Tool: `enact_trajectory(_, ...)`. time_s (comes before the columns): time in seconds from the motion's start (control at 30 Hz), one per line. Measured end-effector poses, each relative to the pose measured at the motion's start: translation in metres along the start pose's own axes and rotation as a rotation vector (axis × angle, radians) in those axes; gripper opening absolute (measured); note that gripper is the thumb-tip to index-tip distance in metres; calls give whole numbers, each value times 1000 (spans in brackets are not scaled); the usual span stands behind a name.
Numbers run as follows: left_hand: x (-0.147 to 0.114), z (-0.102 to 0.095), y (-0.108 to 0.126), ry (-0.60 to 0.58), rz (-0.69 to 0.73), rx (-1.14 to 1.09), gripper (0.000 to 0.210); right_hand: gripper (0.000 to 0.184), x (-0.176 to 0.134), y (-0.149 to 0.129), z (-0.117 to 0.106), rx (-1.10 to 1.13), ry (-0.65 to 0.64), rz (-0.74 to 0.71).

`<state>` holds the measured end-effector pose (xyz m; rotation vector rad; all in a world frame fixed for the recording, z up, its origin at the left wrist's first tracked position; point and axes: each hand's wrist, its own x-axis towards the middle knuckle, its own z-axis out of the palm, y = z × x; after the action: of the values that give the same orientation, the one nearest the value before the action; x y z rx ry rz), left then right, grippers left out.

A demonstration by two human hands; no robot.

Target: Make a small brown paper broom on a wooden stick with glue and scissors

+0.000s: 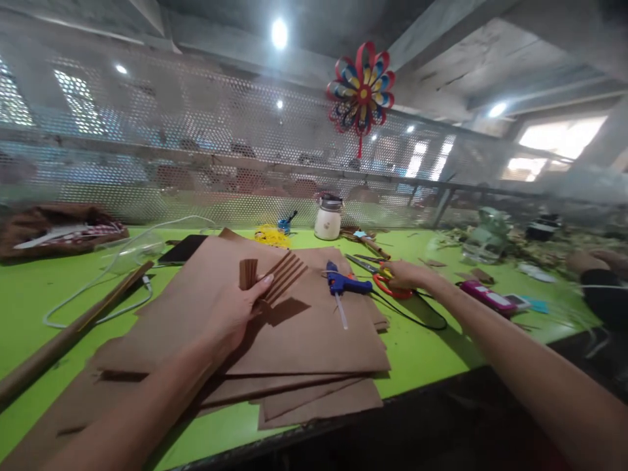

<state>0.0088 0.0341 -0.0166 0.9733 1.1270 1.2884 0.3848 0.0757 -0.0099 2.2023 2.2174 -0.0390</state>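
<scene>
My left hand (240, 307) is closed around a piece of brown paper (287, 278) with pleats like a fan, its folded end standing up beside the thumb. It is held over a stack of brown paper sheets (186, 314) and casts a shadow there. To the right, my right hand (403, 273) grips the handles of a pair of scissors (387, 285) with orange handles; the blades point left and partly apart. Between the hands, a blue glue gun (343, 281) with a clear glue stick lies on the paper, its black cord running right.
A brown stick (73, 333) and white cable (93, 286) lie at left, near a dark flat device (182, 250). Behind the paper are yellow strands (272, 236) and a white jar (328, 219). A purple object (485, 296) is at right, with another person's arm (601, 294) beyond.
</scene>
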Motion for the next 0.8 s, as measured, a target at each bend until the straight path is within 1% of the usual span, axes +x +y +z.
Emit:
enact_trajectory(0.07,0,0,0,4,-3,-7,33,61,1,2,7,12,-22,4)
enact_trajectory(0.13,-1,0,0,3,-3,-38,32,69,6,1,13,34,-34,13)
enact_trajectory(0.2,-1,-1,-1,4,19,-68,31,68,11,0,16,62,-42,17)
enact_trajectory(0.3,0,-4,-2,12,78,-128,31,50,15,2,15,95,-3,27)
enact_trajectory(0.37,1,-6,-3,38,100,-149,33,39,14,7,9,108,46,64)
enact_trajectory(0.43,3,-7,-5,51,114,-160,35,39,10,11,-2,159,117,97)
enact_trajectory(0.5,4,-7,-7,55,130,-164,38,50,1,4,-15,273,189,101)
enact_trajectory(0.53,4,-7,-7,63,141,-172,39,53,-5,-4,-21,355,208,72)
enact_trajectory(0.57,4,-7,-7,70,154,-180,40,51,-12,-18,-27,452,233,7)
enact_trajectory(0.6,3,-6,-7,81,169,-187,41,48,-20,-35,-32,729,266,-88)
enact_trajectory(0.63,3,-6,-5,95,186,-192,41,45,-29,-55,-36,952,255,-149)
enact_trajectory(0.67,2,-6,-4,106,203,-195,41,40,-39,-78,-38,1132,220,-206)
enact_trajectory(0.7,1,-6,-1,118,219,-200,40,36,-49,-102,-40,1257,141,-225)
enact_trajectory(0.73,0,-6,2,131,236,-206,39,34,-58,-125,-39,1352,80,-238)
enact_trajectory(0.77,-1,-6,5,142,255,-215,38,36,-65,-147,-38,1414,24,-258)
enact_trajectory(0.8,-3,-6,8,154,272,-225,37,38,-71,-166,-35,1443,-9,-290)
